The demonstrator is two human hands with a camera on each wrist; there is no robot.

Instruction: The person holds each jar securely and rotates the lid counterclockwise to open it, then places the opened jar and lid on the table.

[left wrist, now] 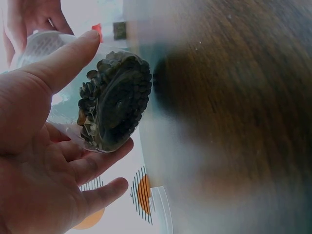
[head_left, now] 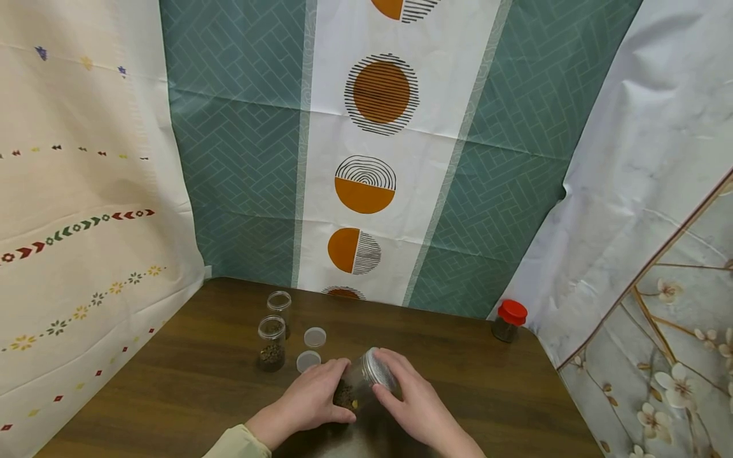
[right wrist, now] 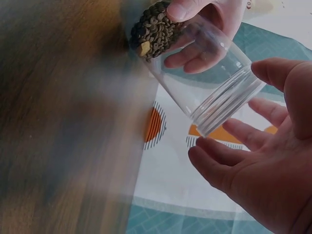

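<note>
A clear jar [head_left: 358, 380] with small dark brown pellets [right wrist: 158, 31] and a yellowish bit in its bottom is held tilted just above the table, its top leaning right. My left hand [head_left: 312, 395] grips the lower part, thumb on one side and fingers on the other. At the upper end, my right hand [head_left: 413, 397] has its thumb and fingers spread around the pale lid [head_left: 380, 369]. In the right wrist view, the thumb touches the ridged rim [right wrist: 226, 105] and the fingertips are close beside it.
Two clear jars, a near one [head_left: 272, 343] with pellets and a far one [head_left: 279, 304], stand uncapped on the left of the wooden table [head_left: 435, 343]. Two pale round lids [head_left: 315, 337] lie beside them. A red-capped jar [head_left: 508, 320] stands at the back right. Patterned cloths [head_left: 240, 159] surround the table.
</note>
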